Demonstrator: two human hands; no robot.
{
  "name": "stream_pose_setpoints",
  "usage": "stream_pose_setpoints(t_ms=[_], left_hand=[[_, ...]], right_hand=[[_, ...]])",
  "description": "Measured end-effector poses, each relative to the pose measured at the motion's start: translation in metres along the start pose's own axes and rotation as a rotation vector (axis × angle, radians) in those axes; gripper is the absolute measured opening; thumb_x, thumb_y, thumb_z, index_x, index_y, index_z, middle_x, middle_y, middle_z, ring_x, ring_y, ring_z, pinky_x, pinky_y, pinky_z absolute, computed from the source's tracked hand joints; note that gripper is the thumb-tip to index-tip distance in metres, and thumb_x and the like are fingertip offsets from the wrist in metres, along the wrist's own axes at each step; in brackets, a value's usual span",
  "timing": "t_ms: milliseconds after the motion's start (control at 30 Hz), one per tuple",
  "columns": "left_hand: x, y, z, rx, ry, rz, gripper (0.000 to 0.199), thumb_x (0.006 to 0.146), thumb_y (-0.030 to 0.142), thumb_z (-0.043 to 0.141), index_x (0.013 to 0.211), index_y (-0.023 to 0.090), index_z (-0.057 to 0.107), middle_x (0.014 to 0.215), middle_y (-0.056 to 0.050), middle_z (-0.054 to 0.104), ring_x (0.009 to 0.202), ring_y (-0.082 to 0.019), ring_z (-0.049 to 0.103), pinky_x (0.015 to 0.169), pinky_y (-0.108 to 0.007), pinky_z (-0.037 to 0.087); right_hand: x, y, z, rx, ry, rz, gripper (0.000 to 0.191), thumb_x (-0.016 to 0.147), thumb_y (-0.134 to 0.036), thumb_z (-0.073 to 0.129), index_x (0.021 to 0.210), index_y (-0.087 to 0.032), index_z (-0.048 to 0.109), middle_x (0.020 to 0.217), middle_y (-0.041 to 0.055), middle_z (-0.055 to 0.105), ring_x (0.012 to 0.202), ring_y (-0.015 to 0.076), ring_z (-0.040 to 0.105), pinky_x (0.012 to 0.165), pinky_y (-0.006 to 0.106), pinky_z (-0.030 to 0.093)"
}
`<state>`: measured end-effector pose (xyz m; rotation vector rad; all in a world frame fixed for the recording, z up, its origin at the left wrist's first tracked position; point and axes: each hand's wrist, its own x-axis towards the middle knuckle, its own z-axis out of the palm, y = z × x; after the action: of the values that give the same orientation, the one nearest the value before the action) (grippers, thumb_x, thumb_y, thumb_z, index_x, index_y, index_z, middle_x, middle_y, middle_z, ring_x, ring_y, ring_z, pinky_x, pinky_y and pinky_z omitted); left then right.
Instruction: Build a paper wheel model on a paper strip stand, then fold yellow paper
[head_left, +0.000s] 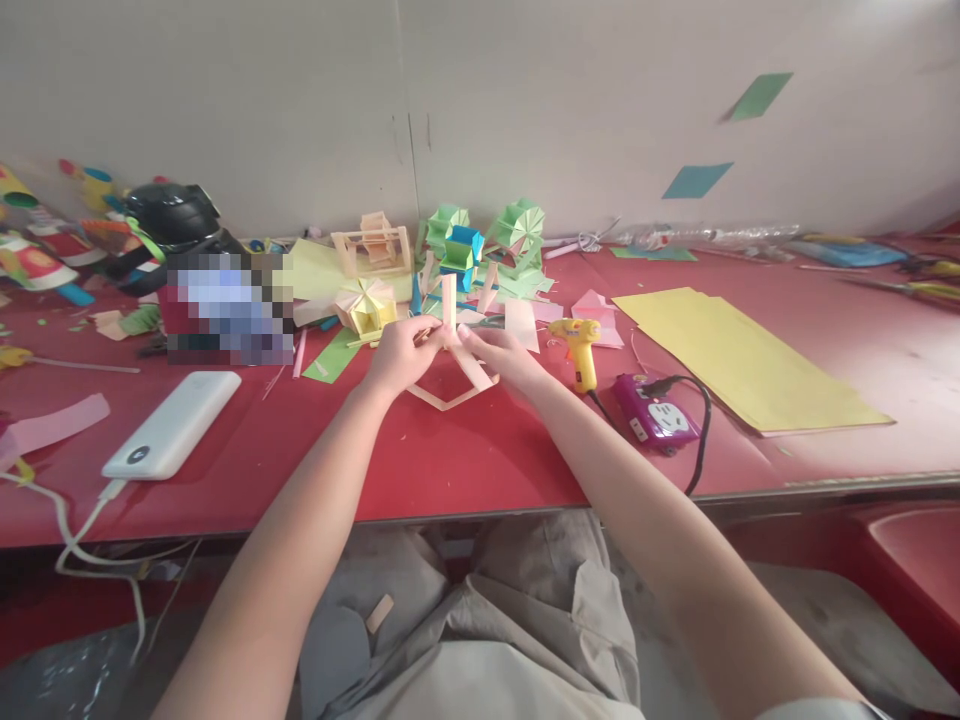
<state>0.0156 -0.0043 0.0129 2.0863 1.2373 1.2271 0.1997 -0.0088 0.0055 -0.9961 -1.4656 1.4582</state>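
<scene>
Just above the red table, both of my hands hold a frame of pale, flat craft sticks point(472, 368). My left hand point(405, 352) pinches it near its upper middle, thumb and fingers together. From the other side, my right hand point(508, 357) grips the same joint, its thumb close to the left fingertips. One stick rises upright between the hands, and a pointed corner sticks out toward me. Behind the hands are a pale folded paper wheel point(366, 308) and a blue one point(460, 255). A yellow glue gun point(578, 350) is close to my right hand.
A purple power strip point(654, 410) with a black cable sits right of the glue gun. Yellow sheets point(750, 355) lie farther right. On the left are a white power bank point(172, 425) and a black bottle point(174, 215). Green paper wheels point(519, 228) stand by the wall.
</scene>
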Motion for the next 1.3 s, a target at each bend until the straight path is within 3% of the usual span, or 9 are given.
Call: stream_pose_setpoints(t_ms=[133,267,433,633,767,900,1000,1100,1300], left_hand=[[0.001,0.0,-0.004,0.05,0.057,-0.021,0.034,0.092,0.043,0.055,0.071,0.018,0.068,0.061,0.0,0.055,0.06,-0.015,0.046,0.059,-0.028,0.034],[0.004,-0.001,-0.006,0.028,0.073,-0.068,0.034,0.09,0.041,0.056,0.067,0.018,0.067,0.056,0.001,0.05,0.058,-0.014,0.043,0.058,-0.029,0.032],[0.008,-0.007,-0.007,-0.048,0.057,-0.113,0.032,0.089,0.041,0.058,0.069,0.018,0.068,0.057,0.002,0.051,0.058,-0.014,0.044,0.059,-0.028,0.033],[0.009,-0.014,-0.01,-0.061,0.087,-0.17,0.033,0.087,0.041,0.057,0.064,0.019,0.064,0.058,0.0,0.059,0.059,-0.015,0.048,0.061,-0.028,0.037],[0.009,-0.015,-0.012,-0.062,0.086,-0.177,0.033,0.087,0.04,0.057,0.062,0.019,0.063,0.059,-0.001,0.062,0.059,-0.015,0.051,0.062,-0.028,0.039],[0.009,-0.018,-0.01,-0.068,0.077,-0.177,0.033,0.088,0.04,0.058,0.064,0.018,0.064,0.056,0.0,0.059,0.058,-0.014,0.052,0.062,-0.028,0.042],[0.01,-0.024,-0.007,-0.151,0.073,-0.227,0.03,0.085,0.042,0.064,0.098,0.016,0.07,0.074,-0.002,0.068,0.07,-0.017,0.064,0.069,-0.029,0.049],[0.01,-0.032,-0.007,-0.244,0.055,-0.285,0.053,0.08,0.036,0.07,0.129,0.018,0.059,0.107,-0.009,0.071,0.092,-0.021,0.07,0.081,-0.033,0.055],[0.006,-0.034,-0.022,-0.264,-0.007,-0.305,0.044,0.076,0.026,0.072,0.118,0.014,0.064,0.118,-0.015,0.07,0.098,-0.024,0.072,0.096,-0.043,0.055]], right_hand=[[-0.001,-0.003,-0.004,-0.086,0.002,-0.099,0.053,0.061,-0.049,0.089,0.1,-0.018,0.071,0.077,0.0019,0.067,0.068,0.0142,0.062,0.054,0.024,0.048],[-0.001,-0.003,-0.006,-0.154,-0.038,-0.175,0.054,0.07,-0.048,0.083,0.113,-0.019,0.071,0.093,0.0056,0.072,0.074,0.0159,0.064,0.061,0.028,0.052],[0.0,-0.004,-0.008,-0.163,-0.051,-0.29,0.044,0.072,-0.043,0.082,0.107,-0.019,0.071,0.106,0.0067,0.071,0.087,0.0163,0.066,0.08,0.031,0.054],[0.0,-0.005,-0.011,-0.058,-0.049,-0.233,0.034,0.068,-0.039,0.084,0.088,-0.018,0.066,0.091,0.0036,0.068,0.083,0.0157,0.065,0.072,0.029,0.054],[-0.001,-0.006,-0.01,0.011,-0.132,-0.146,0.042,0.064,-0.033,0.086,0.097,-0.019,0.064,0.087,0.0027,0.07,0.079,0.0164,0.066,0.063,0.027,0.052],[-0.004,-0.01,-0.011,-0.034,-0.241,-0.165,0.026,0.069,-0.03,0.081,0.087,-0.017,0.068,0.081,0.0026,0.07,0.074,0.0155,0.065,0.068,0.03,0.052],[-0.007,-0.014,-0.014,-0.062,-0.255,-0.183,0.018,0.071,-0.029,0.079,0.076,-0.016,0.067,0.076,0.0021,0.067,0.072,0.0147,0.063,0.073,0.032,0.052],[-0.009,-0.018,-0.018,-0.053,-0.168,-0.185,0.018,0.071,-0.029,0.079,0.076,-0.017,0.067,0.077,0.0017,0.067,0.073,0.0149,0.063,0.074,0.032,0.052],[-0.014,-0.025,-0.023,-0.053,-0.158,-0.173,0.017,0.07,-0.031,0.078,0.074,-0.019,0.066,0.077,0.0025,0.068,0.075,0.0173,0.063,0.074,0.033,0.052]])
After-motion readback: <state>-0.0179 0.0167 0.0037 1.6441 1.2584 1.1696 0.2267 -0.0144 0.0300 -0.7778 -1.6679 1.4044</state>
